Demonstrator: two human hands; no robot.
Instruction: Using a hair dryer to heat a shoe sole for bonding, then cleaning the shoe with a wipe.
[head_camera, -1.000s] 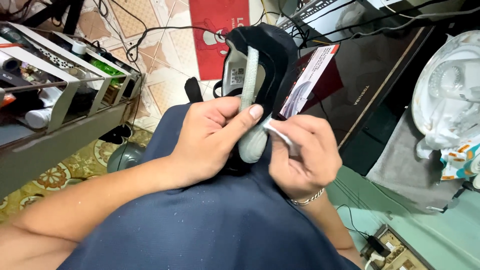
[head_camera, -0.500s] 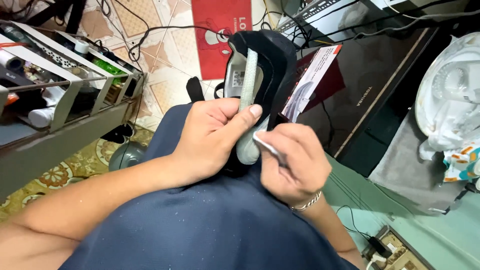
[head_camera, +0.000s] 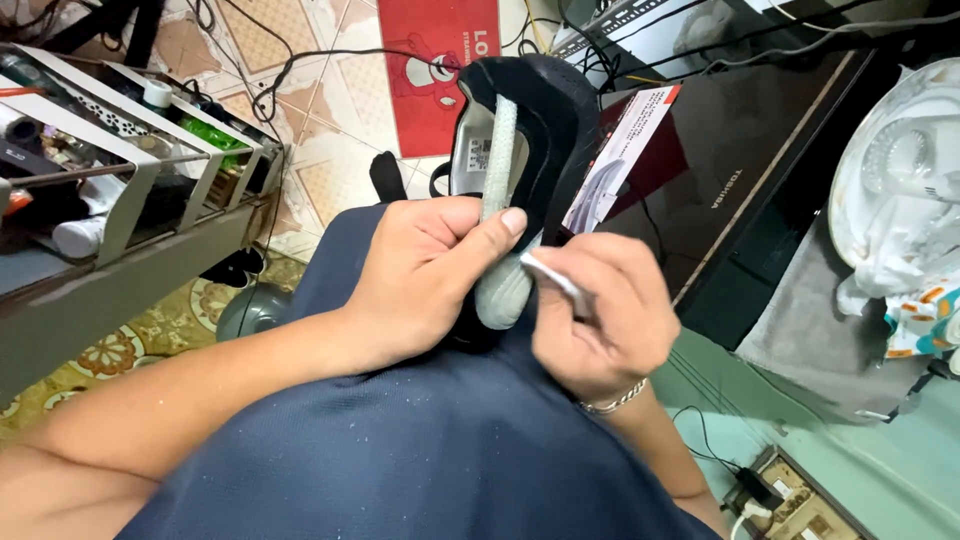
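A black shoe (head_camera: 545, 125) with a grey textured heel strip (head_camera: 497, 180) stands toe-up on my lap, which is covered in dark blue cloth (head_camera: 420, 450). My left hand (head_camera: 425, 275) grips the shoe's heel end, its thumb pressed against the grey strip. My right hand (head_camera: 600, 310) pinches a small white wipe (head_camera: 552, 280) and holds it against the lower part of the grey strip. A bracelet circles my right wrist.
A grey metal shelf (head_camera: 120, 190) with bottles and tape stands at left. A red mat (head_camera: 430, 70) and cables lie on the tiled floor ahead. A dark cabinet (head_camera: 760, 190), a white fan (head_camera: 900, 170) and a power strip (head_camera: 790, 500) are at right.
My right hand has slid the white wipe a little up and down the heel strip. The left hand and shoe stay put.
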